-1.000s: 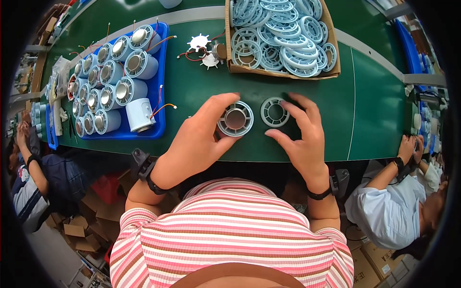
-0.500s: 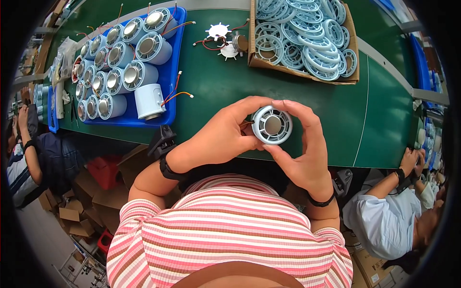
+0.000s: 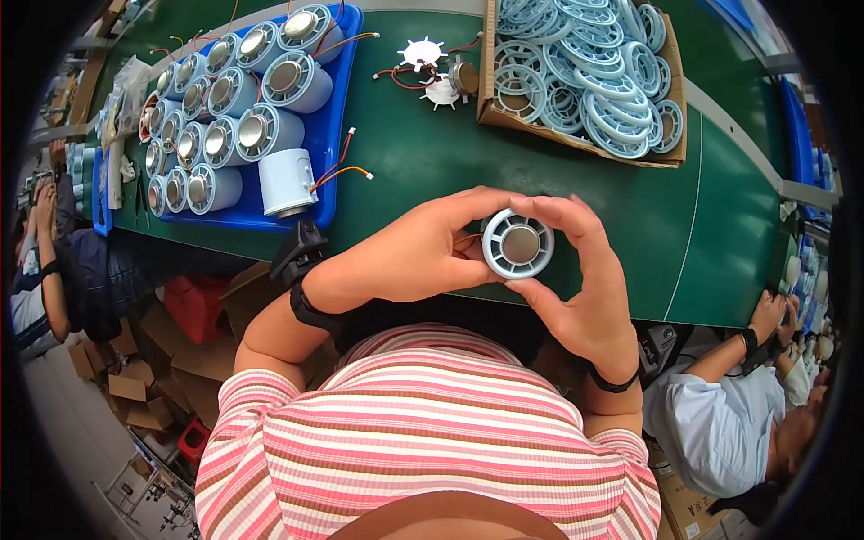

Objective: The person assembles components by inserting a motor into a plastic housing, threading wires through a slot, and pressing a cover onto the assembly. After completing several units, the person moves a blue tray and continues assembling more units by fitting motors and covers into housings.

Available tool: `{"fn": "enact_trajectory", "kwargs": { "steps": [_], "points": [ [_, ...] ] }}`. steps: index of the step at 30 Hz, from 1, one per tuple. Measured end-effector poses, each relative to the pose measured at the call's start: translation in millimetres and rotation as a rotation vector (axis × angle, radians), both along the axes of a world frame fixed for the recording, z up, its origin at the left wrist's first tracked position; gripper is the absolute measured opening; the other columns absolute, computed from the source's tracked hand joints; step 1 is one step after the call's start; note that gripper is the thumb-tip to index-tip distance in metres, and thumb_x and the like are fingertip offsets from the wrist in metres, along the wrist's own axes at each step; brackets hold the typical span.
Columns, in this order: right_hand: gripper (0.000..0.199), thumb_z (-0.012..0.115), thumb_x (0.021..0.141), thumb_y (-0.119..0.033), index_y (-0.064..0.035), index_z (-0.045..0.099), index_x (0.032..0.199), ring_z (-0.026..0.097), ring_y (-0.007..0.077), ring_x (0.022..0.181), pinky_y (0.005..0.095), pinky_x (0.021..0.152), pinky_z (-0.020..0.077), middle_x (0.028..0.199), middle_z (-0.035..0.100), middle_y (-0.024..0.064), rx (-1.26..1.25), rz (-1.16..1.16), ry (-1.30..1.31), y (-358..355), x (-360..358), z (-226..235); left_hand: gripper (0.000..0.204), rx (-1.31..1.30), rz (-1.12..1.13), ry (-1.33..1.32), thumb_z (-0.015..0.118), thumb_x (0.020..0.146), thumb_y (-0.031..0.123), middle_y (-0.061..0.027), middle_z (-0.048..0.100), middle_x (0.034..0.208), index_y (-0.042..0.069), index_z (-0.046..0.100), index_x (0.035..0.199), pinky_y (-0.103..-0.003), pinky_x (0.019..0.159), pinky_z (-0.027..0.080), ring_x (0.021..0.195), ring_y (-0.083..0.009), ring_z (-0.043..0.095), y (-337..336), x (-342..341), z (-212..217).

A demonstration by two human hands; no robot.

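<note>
One motor unit (image 3: 521, 244), pinched by the left hand (image 3: 416, 254) above the table's (image 3: 414, 153) near side, now wears the spoked ring (image 3: 550, 250), apart at right a second ago, pinched by the right hand (image 3: 598, 306)

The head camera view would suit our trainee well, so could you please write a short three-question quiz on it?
1. True or false: the round light-blue part is between the left hand and the right hand.

2. Multiple choice: the pile of light-blue rings is in (a) a white bucket, (b) a cardboard box, (c) a green bag.

3. Fill in: the tray with many cylinders is coloured ____.

Key: 1. True; 2. b; 3. blue.
</note>
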State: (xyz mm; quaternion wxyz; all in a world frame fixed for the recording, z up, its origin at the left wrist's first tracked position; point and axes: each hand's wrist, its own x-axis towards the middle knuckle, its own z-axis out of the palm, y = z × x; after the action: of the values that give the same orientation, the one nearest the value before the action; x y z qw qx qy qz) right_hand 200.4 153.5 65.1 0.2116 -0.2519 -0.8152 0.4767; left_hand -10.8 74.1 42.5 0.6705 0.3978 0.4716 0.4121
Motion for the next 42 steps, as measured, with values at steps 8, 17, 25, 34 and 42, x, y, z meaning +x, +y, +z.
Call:
{"fn": "enact_trajectory", "kwargs": {
  "steps": [8, 17, 25, 34, 42],
  "points": [
    [0.069, 0.083, 0.077, -0.006, -0.0123, 0.053, 0.138, 0.061, 0.0255, 0.124, 0.0567, 0.119, 0.0275, 0.133, 0.064, 0.0039, 0.016, 0.075, -0.024, 9, 1, -1, 0.058, -0.405, 0.024, -0.312, 0.07, 0.099, 0.016, -0.0054, 0.06, 0.135, 0.008, 0.047, 0.152, -0.034, 0.099, 0.057, 0.118, -0.0167, 0.063, 4, -9, 21],
    [0.069, 0.082, 0.077, -0.006, -0.0061, 0.05, 0.138, 0.06, 0.0272, 0.127, 0.0571, 0.121, 0.0237, 0.136, 0.064, 0.0085, 0.075, 0.104, -0.049, 11, 6, -5, 0.055, -0.235, 0.035, -0.134, 0.067, 0.102, 0.022, -0.0088, 0.058, 0.14, 0.007, 0.048, 0.151, -0.033, 0.096, 0.057, 0.12, -0.0185, 0.064, -1, -2, 20],
    [0.069, 0.079, 0.076, 0.001, -0.0071, 0.052, 0.139, 0.055, 0.0315, 0.129, 0.0461, 0.116, 0.0353, 0.138, 0.06, 0.0089, 0.105, -0.36, -0.09, 7, 57, 5, 0.059, 0.645, -0.007, 1.201, 0.077, 0.084, 0.008, -0.012, 0.047, 0.154, 0.009, 0.057, 0.139, -0.05, 0.109, 0.041, 0.139, -0.033, 0.048, -47, -38, 66],
    [0.03, 0.074, 0.086, -0.004, -0.0065, 0.069, 0.116, 0.057, 0.0324, 0.126, 0.0419, 0.11, 0.0402, 0.123, 0.069, 0.0115, 0.787, -0.325, -0.198, 67, 12, 38, 0.07, 0.354, -0.136, 1.869, 0.08, 0.074, 0.003, -0.0104, 0.053, 0.142, 0.008, 0.055, 0.14, -0.054, 0.12, 0.02, 0.139, -0.0302, 0.045, -68, -103, 67],
    [0.03, 0.075, 0.087, -0.016, -0.0094, 0.068, 0.116, 0.06, 0.0334, 0.117, 0.043, 0.106, 0.0418, 0.113, 0.07, 0.0082, 0.887, -0.3, -0.219, 114, -42, 16, 0.065, 0.568, -0.01, 1.799, 0.081, 0.075, 0.006, -0.0146, 0.055, 0.125, 0.003, 0.057, 0.136, -0.051, 0.114, 0.03, 0.123, -0.0315, 0.053, -61, -98, 61]
  ]
}}
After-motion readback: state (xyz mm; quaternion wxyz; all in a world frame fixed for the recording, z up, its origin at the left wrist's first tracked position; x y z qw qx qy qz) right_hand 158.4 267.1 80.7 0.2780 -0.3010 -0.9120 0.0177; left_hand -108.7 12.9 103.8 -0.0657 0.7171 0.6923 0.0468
